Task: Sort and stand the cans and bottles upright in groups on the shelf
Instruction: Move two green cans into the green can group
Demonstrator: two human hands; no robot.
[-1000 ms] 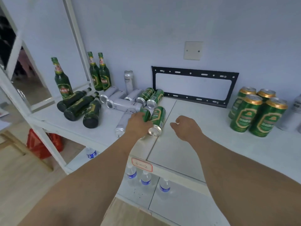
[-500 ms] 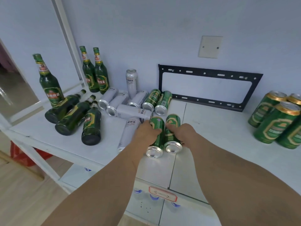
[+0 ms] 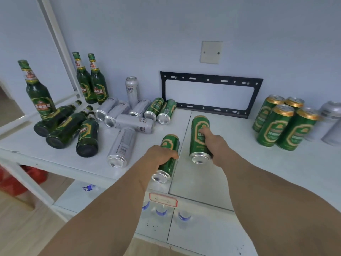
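Two green cans are gripped on their sides, left hand (image 3: 162,154) on one (image 3: 167,159), right hand (image 3: 212,143) on another (image 3: 200,139); round, they may roll off the shelf (image 3: 212,182) edge if released early

Your left hand (image 3: 160,155), right hand (image 3: 215,143): bare, no gloves, rings or watch. Forearms bare; sleeves, if any, outside view.
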